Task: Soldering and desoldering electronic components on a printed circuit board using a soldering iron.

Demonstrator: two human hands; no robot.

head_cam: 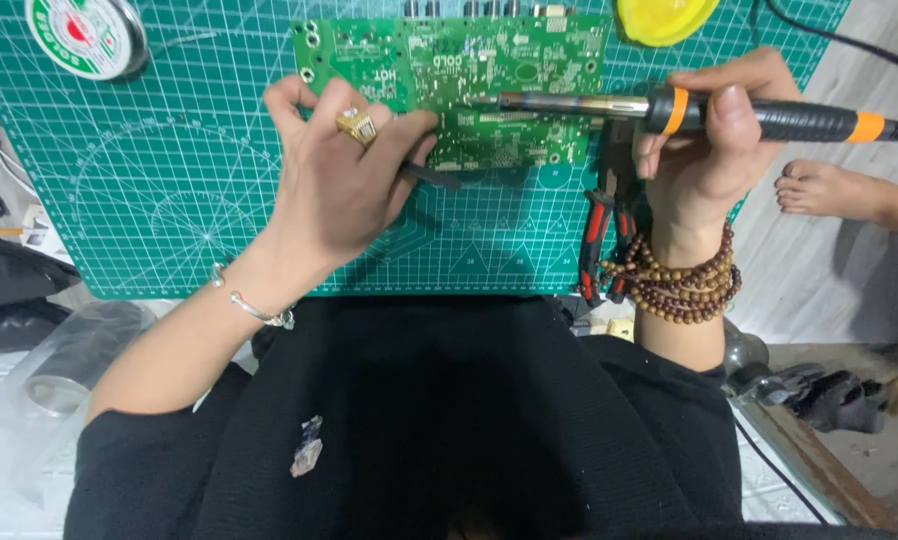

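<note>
The green circuit board (449, 85) lies flat at the far edge of the cutting mat (169, 200), solder side up, so its joints face the person bent over it. The left hand (344, 180) presses down on the board's near left corner, fingers (409, 125) spread and curled over the edge, which looks meant to keep it from sliding; a thin dark tool (431, 177), perhaps tweezers, pokes out from under the palm, though I can't tell how it is gripped. The right hand (704, 150) is clenched around the black and orange handle of a soldering iron (669, 108), held nearly level so the metal tip reaches in sideways to the middle of the board. That low angle keeps the hot barrel away from the other hand.

Red-handled pliers (599, 235) lie on the mat just beside the right wrist, within easy reach. A solder spool (84, 35) sits at the far left corner and a yellow round lid (666, 18) at the far edge.

The gridded mat covers a low worktop; beyond it, on the right, is pale wooden flooring with another person's bare foot (819, 188) resting there.
</note>
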